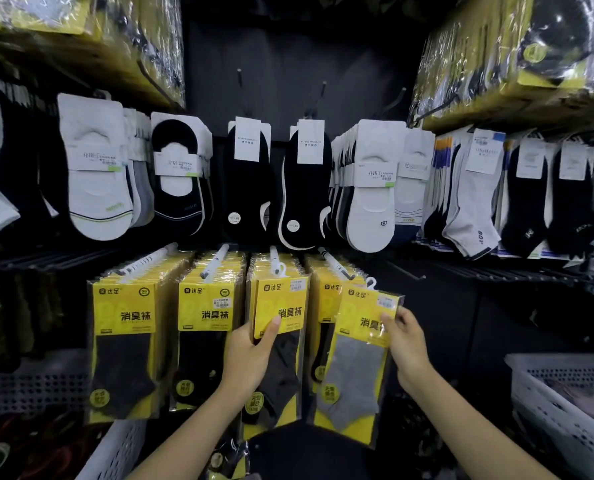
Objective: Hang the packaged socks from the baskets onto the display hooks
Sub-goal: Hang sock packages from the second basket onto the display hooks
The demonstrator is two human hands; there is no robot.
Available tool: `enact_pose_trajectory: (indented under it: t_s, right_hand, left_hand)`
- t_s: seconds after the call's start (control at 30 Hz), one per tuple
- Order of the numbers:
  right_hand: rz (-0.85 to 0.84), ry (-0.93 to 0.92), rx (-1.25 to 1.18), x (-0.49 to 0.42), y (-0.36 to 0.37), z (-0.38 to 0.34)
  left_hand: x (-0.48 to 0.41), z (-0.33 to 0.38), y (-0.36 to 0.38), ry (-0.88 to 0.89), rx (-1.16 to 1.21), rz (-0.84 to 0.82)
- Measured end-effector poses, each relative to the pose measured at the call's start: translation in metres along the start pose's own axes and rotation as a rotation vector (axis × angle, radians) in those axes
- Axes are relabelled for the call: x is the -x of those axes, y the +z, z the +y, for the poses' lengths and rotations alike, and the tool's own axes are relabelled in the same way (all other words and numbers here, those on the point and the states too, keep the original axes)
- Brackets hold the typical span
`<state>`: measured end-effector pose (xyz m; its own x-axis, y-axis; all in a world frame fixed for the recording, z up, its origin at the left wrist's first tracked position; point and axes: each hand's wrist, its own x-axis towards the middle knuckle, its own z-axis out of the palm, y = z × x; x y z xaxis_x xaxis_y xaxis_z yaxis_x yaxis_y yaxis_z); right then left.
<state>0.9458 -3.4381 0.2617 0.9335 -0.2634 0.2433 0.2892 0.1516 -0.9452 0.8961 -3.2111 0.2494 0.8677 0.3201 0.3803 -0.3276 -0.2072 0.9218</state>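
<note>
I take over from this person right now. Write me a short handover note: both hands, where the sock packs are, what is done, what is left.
Left hand: grips the front dark-sock pack of the third row, thumb on its face.
Right hand: holds the grey-sock pack by its upper right edge, tilted, in front of the fourth hook.
Done: four hooks carry yellow packs.
Left: the grey pack's hanger seems not yet on the hook, so slide it on. Then check the white basket on the right; its contents are blurred.
</note>
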Motion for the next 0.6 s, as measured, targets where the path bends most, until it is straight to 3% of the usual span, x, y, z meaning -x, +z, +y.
enact_pose_trajectory:
  t_s: [0.27,0.5,0.6]
  right_hand:
    - [-0.146,-0.113,0.134,-0.034,0.009,-0.007]
    - [-0.236,-0.012,0.082,-0.052,0.016,0.011]
    - [-0.152,0.047,0.102,-0.056,0.017,0.022]
  left_hand:
    - [-0.008,0.001,0.001,0.031,0.027,-0.011]
    - [-0.013,-0.008,0.007,-0.002,0.028,-0.001]
    - [-0.016,-0.011,0.010,-0.013,0.029,-0.026]
